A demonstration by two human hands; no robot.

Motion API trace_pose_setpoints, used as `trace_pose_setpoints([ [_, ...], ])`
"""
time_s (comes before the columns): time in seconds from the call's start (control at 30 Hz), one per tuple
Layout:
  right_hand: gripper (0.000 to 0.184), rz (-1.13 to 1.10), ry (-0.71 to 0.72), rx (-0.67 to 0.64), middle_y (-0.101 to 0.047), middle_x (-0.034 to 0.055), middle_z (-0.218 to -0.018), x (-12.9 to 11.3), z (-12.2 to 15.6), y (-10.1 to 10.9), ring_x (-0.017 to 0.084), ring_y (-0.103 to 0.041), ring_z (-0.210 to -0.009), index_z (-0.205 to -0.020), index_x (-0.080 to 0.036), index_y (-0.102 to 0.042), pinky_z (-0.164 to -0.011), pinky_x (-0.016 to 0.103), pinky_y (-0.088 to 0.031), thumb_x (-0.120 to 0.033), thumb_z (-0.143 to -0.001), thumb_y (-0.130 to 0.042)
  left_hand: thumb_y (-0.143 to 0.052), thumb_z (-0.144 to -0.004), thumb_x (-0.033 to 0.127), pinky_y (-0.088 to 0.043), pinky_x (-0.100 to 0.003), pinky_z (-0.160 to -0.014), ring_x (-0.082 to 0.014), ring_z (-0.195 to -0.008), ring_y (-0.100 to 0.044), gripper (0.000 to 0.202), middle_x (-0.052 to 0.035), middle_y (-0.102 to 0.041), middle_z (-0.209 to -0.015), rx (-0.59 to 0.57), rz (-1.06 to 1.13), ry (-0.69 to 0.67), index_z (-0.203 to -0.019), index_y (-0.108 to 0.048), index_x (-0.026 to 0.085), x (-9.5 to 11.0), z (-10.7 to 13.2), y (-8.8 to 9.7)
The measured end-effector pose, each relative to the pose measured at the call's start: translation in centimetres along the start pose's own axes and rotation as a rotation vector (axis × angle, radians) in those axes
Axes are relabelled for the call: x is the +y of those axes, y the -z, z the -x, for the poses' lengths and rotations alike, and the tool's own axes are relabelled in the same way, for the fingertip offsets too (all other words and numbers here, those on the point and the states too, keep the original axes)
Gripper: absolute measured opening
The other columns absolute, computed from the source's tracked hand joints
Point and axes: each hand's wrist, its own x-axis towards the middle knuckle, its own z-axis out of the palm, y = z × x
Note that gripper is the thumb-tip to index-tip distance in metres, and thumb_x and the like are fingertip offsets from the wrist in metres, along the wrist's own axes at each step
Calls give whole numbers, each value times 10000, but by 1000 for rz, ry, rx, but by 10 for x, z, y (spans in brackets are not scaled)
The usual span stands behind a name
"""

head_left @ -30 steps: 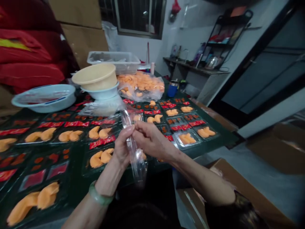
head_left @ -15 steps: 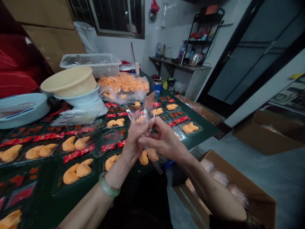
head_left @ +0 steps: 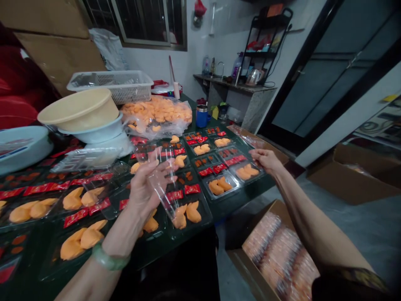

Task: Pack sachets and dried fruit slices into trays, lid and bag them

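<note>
My left hand (head_left: 144,184), with a green bangle on the wrist, grips clear plastic lids (head_left: 161,194) above the trays; how many is hard to tell. Out to the right, my right hand (head_left: 267,161) pinches the edge of a clear lid (head_left: 235,151), which lies like a hazy film over the far-right tray. Beneath it show orange curved pieces (head_left: 247,171) and red packets (head_left: 235,159). Just left of that stands another clear tray (head_left: 203,184) with orange pieces (head_left: 220,185). Under my left hand's lids sits a tray with orange pieces (head_left: 193,212) and red packets (head_left: 191,189).
Filled trays cover the dark green table (head_left: 200,246). Stacked basins (head_left: 79,109), a white basket (head_left: 131,88), a bag of orange pieces (head_left: 156,109) and a blue mug (head_left: 202,117) stand behind. A cardboard box (head_left: 275,205) of wrapped packs is on the floor at right.
My hands were together over the table with clear lids and have parted. The left moved left and down with lids; the right reached right to the far-right tray with one.
</note>
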Motion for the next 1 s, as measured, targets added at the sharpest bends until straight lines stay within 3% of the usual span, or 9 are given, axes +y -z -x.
trace_pose_setpoints([
  [0.1,222,203,-22,67,-517,2,-511,19,-21,-6,134,-503,-491,-711,-121,-626,-488,253,-389,-333,-648,-640,-641,-563,320,-511,-352,-641,-260,-863,-611,546,-68,-641,-882,28,0,-10,-1096,-555,237,5,1,8],
  [0.2,294,410,-3,136,-642,134,-799,25,-25,-13,288,-592,-836,-832,-104,-680,-731,401,-443,-304,-618,-682,-642,-567,320,-509,-346,-635,-245,-833,-612,552,-66,-641,-884,49,1,2,-1106,-552,243,3,-1,13],
  [0.27,454,506,38,186,-587,210,-1086,24,-20,-20,374,-483,-1085,-1058,-109,-647,-877,520,-357,-336,-665,-656,-638,-576,331,-506,-344,-640,-243,-837,-611,571,-72,-641,-902,52,-3,21,-1131,-542,240,0,-2,14],
  [0.37,591,647,214,156,-437,173,-1320,18,-7,-37,374,-330,-1239,-1294,-220,-490,-951,554,-285,-465,-760,-555,-632,-580,347,-502,-345,-649,-252,-853,-611,595,-80,-639,-912,51,-15,39,-1153,-530,224,-5,-3,12],
  [0.47,610,861,385,-38,-401,90,-1376,12,2,-49,375,-286,-1266,-1307,-331,-460,-939,554,-313,-616,-769,-461,-632,-575,343,-499,-347,-644,-255,-840,-614,624,-79,-637,-894,45,-12,53,-1174,-511,214,-9,-5,7],
  [0.63,631,1008,295,-220,-348,34,-1428,25,-11,-37,372,-310,-1254,-1307,-388,-439,-914,569,-338,-687,-754,-392,-623,-584,394,-493,-364,-644,-277,-853,-615,630,-85,-628,-888,19,26,94,-1172,-491,209,-9,-9,2],
  [0.83,624,1075,321,-127,-374,71,-1397,47,-21,-23,358,-317,-1253,-1332,-362,-413,-928,571,-327,-662,-787,-360,-600,-608,490,-474,-341,-621,-267,-844,-614,614,-84,-613,-887,-3,54,169,-1150,-469,231,-5,-15,-14],
  [0.93,581,1015,328,-70,-412,109,-1366,20,2,-29,376,-329,-1248,-1308,-322,-456,-927,599,-306,-606,-803,-409,-607,-612,513,-439,-281,-557,-218,-744,-611,639,-54,-599,-825,-10,29,186,-1168,-440,245,-13,-23,-26],
  [1.0,548,792,404,-1,-480,137,-1294,-13,35,-37,356,-397,-1203,-1271,-250,-498,-927,562,-334,-550,-818,-433,-626,-617,513,-394,-237,-502,-166,-639,-580,629,-14,-567,-753,47,-4,187,-1156,-435,250,-23,-31,-34],
])
